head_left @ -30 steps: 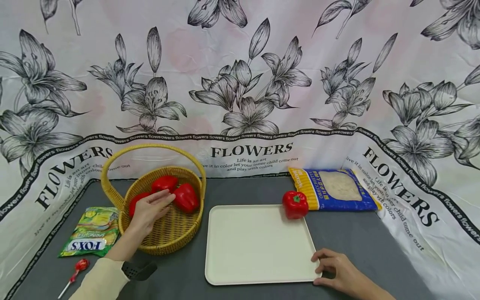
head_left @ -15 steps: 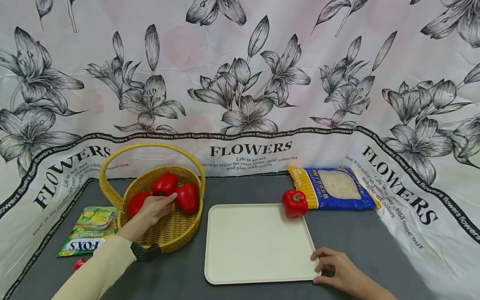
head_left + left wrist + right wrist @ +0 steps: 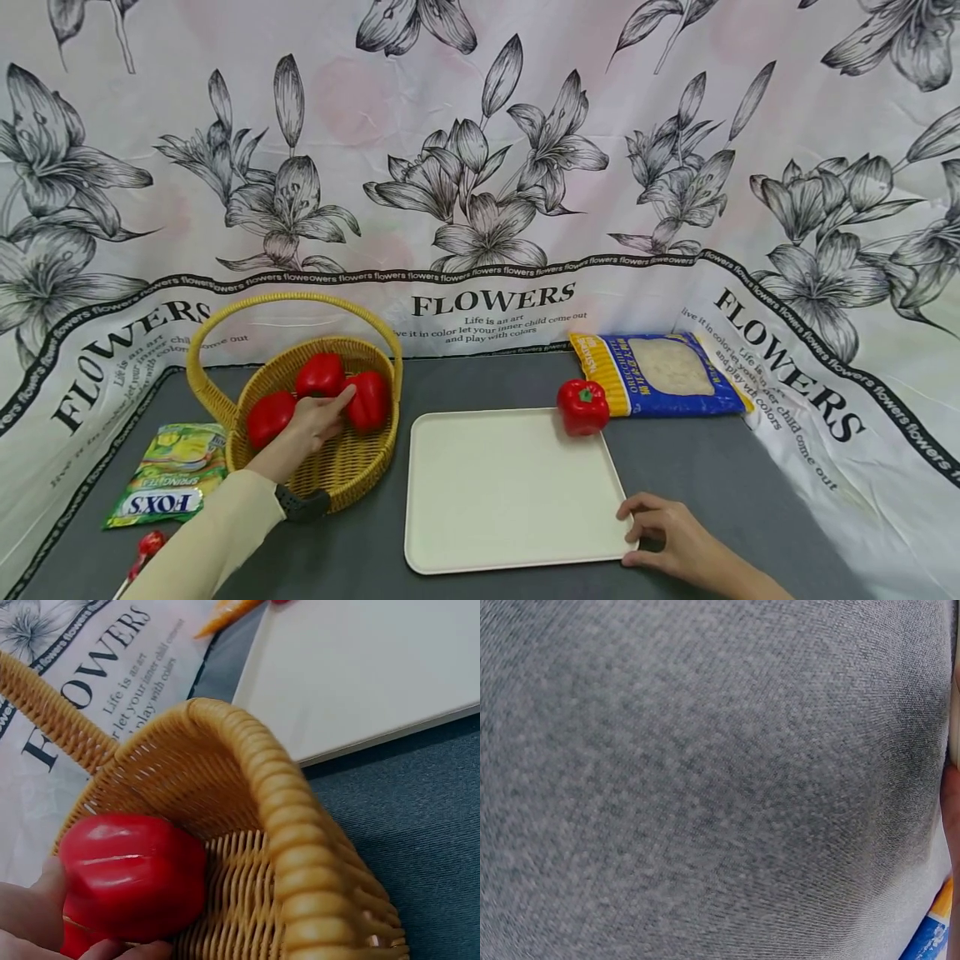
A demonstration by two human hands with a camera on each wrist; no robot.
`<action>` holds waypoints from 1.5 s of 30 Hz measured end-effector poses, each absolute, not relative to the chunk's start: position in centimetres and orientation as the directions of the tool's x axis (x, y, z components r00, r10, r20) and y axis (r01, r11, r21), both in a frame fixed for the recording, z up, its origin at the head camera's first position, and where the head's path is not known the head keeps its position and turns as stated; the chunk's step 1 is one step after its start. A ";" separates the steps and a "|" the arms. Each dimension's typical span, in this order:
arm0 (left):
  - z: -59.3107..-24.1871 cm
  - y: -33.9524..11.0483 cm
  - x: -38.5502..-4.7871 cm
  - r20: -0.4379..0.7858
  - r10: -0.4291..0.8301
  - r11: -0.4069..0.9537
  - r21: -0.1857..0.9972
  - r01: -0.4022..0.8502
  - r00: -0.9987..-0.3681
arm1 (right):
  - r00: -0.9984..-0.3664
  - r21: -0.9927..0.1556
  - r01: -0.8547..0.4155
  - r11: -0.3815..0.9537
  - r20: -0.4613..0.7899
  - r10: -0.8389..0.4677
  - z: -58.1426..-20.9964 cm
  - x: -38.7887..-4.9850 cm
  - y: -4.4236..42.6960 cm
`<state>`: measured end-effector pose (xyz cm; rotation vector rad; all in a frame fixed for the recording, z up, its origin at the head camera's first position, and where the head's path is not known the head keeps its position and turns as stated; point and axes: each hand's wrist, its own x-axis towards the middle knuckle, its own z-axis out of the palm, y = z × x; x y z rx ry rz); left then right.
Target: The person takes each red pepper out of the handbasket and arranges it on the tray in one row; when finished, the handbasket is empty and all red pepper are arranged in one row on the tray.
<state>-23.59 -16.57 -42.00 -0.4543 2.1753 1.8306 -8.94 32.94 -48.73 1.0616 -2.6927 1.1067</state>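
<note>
In the head view my left hand reaches into a yellow wicker basket holding several red bell peppers. Its thumb and fingers are around the rightmost bell pepper; the left wrist view shows the thumb at one side of that pepper and fingertips below it. Two other peppers, one at the back and one at the left, lie beside the hand. My right hand holds the right edge of a cream tray near its front corner, fingers curled.
Another red bell pepper sits on the tray's back right corner. Behind it lies a blue and yellow pasta bag. A green candy bag and a red lollipop lie left of the basket, the lollipop partly behind the sleeve.
My left hand has lowered into the basket and closed around the rightmost bell pepper. The back pepper has shifted slightly. My right hand stays at the tray's edge. The head view has turned a little.
</note>
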 end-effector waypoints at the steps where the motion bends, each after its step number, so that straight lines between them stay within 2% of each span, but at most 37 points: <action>1: -42.1 -16.5 -23.6 -0.397 -0.068 0.134 0.905 -0.403 -0.915 | -0.766 -0.608 -0.608 0.511 0.279 -0.580 -48.7 -9.0 32.9; 8: -42.7 -16.5 -23.6 -0.401 -0.056 0.035 0.914 -0.403 -0.914 | -0.761 -0.609 -0.616 0.500 0.296 -0.577 -48.8 -9.0 32.8; 17: -42.5 -16.7 -22.2 -0.277 0.029 0.144 0.952 -0.270 -0.960 | -0.774 -0.605 -0.601 0.522 0.276 -0.570 -48.6 -8.9 32.8; 23: -42.8 -17.1 -22.3 -0.171 0.103 0.117 0.980 -0.159 -0.980 | -0.780 -0.609 -0.592 0.528 0.267 -0.566 -48.6 -8.9 32.9; 31: -43.4 -17.9 -23.1 -0.113 0.233 0.185 0.980 -0.070 -0.966 | -0.770 -0.590 -0.612 0.527 0.291 -0.568 -48.8 -8.9 32.9; 36: -43.8 -18.4 -23.4 -0.016 0.325 0.276 0.958 0.079 -0.946 | -0.787 -0.621 -0.580 0.527 0.259 -0.561 -48.7 -8.9 33.0; 41: -44.2 -18.7 -23.7 0.071 0.361 0.304 0.934 0.189 -0.930 | -0.793 -0.631 -0.568 0.529 0.247 -0.557 -48.7 -8.8 33.0; 45: -44.1 -18.8 -24.0 0.059 0.337 0.335 0.925 0.178 -0.940 | -0.785 -0.626 -0.581 0.520 0.264 -0.560 -48.7 -8.9 32.9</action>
